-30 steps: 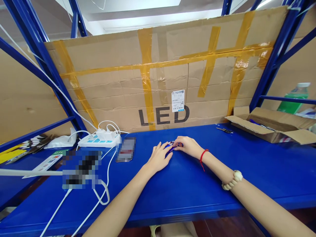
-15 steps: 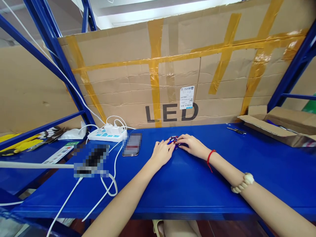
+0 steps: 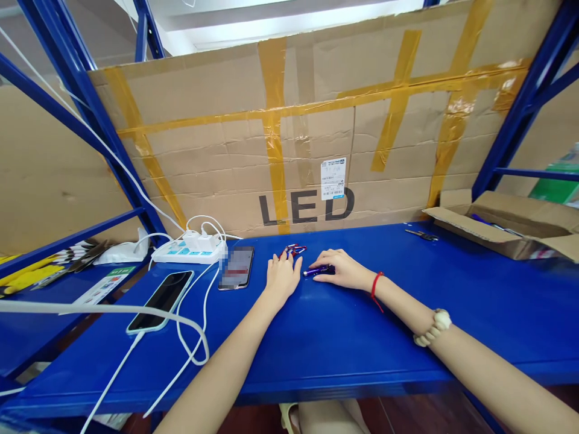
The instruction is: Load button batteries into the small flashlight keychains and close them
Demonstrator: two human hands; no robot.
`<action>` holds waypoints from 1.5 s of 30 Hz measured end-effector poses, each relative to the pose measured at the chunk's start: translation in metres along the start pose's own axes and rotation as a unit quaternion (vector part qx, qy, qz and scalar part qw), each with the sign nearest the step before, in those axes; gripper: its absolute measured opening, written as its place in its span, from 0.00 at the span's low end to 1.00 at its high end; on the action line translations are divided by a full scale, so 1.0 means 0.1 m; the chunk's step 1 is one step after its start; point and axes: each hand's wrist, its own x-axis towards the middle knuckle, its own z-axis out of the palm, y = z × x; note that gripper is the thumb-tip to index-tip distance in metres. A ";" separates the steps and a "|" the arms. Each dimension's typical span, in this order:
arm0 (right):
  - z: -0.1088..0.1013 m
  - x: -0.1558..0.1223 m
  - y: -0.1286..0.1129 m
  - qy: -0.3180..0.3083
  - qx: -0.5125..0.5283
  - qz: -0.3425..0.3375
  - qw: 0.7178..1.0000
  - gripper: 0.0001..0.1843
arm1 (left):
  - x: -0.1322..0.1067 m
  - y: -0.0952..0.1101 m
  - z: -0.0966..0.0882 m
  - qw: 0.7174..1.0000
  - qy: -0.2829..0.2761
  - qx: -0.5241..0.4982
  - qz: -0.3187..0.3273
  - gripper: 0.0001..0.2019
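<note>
My left hand (image 3: 281,278) lies flat on the blue bench (image 3: 344,337) with its fingers stretched out, their tips by a small bunch of red and blue clips (image 3: 294,249). My right hand (image 3: 342,269) rests just to the right, fingers curled over a small dark purple pen-like cylinder (image 3: 315,272) that lies on the bench and points left. A red string and a pale bead bracelet circle my right wrist.
A phone (image 3: 159,293) on a white cable and a second phone (image 3: 236,268) lie at the left, behind them a white power strip (image 3: 187,249). Taped cardboard marked LED (image 3: 307,144) backs the bench. An open carton (image 3: 502,226) and small scissors (image 3: 420,235) sit at the right.
My hands have drawn apart. The left hand slid left with the clips, which now lie at its fingertips; the right hand stays on the purple cylinder, now showing.
</note>
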 end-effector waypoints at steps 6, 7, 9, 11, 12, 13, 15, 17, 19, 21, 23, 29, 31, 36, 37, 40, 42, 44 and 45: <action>0.01 0.00 -0.01 0.004 0.011 -0.006 1.000 0.17 | -0.01 -0.04 0.02 0.998 0.020 0.027 -0.052 0.25; 0.02 0.00 -0.01 0.007 0.009 -0.005 1.000 0.17 | -0.02 -0.03 0.01 0.998 0.030 0.027 -0.042 0.24; 0.02 0.01 0.01 0.016 0.005 -0.006 1.000 0.16 | -0.03 0.00 -0.01 0.999 0.048 0.014 -0.007 0.21; 0.01 0.01 0.02 0.025 0.007 -0.011 1.000 0.15 | -0.05 0.06 -0.05 0.998 0.052 -0.015 0.030 0.20; 0.01 0.02 0.03 0.029 0.009 -0.012 0.999 0.14 | -0.06 0.09 -0.07 0.997 0.049 -0.033 0.043 0.20; 0.01 0.02 0.03 0.033 0.013 -0.011 0.999 0.14 | -0.06 0.11 -0.08 0.996 0.045 -0.049 0.052 0.20; 0.00 0.02 0.03 0.042 0.024 -0.002 0.999 0.15 | -0.07 0.15 -0.09 0.994 0.034 -0.085 0.060 0.19; -0.01 0.02 0.03 0.049 0.036 0.007 0.998 0.17 | -0.07 0.16 -0.08 0.989 0.023 -0.139 0.047 0.19; -0.01 0.01 0.02 0.048 0.042 0.018 0.998 0.18 | -0.06 0.15 -0.05 0.975 0.020 -0.219 0.020 0.19; -0.02 0.00 0.01 0.040 0.042 0.028 0.998 0.19 | -0.05 0.15 -0.03 0.954 0.031 -0.299 -0.007 0.19; -0.02 0.00 0.00 0.031 0.039 0.037 0.998 0.19 | -0.04 0.15 -0.02 0.932 0.047 -0.358 -0.023 0.19; -0.04 0.00 0.00 0.022 0.025 0.029 0.999 0.17 | 0.01 0.14 0.01 0.874 0.053 -0.475 -0.087 0.22; -0.04 0.00 0.00 0.024 0.022 0.020 0.999 0.17 | 0.03 0.13 0.04 0.858 0.043 -0.500 -0.107 0.23; -0.04 0.00 -0.01 0.026 0.023 0.023 0.999 0.16 | 0.04 0.12 0.06 0.843 0.035 -0.521 -0.131 0.24; -0.04 0.00 -0.01 0.023 0.022 0.027 0.999 0.17 | 0.04 0.12 0.06 0.841 0.034 -0.523 -0.134 0.24; -0.04 0.00 -0.03 0.018 0.017 0.028 0.999 0.17 | 0.04 0.13 0.07 0.835 0.025 -0.531 -0.143 0.24; -0.04 0.00 -0.04 0.025 0.015 0.020 0.999 0.18 | 0.04 0.13 0.09 0.829 0.016 -0.539 -0.147 0.24; -0.04 0.00 -0.04 0.033 0.014 0.019 0.999 0.18 | 0.05 0.13 0.10 0.823 0.007 -0.549 -0.149 0.24; -0.05 0.00 -0.04 0.036 0.015 0.022 0.999 0.18 | 0.05 0.12 0.11 0.819 0.004 -0.554 -0.150 0.24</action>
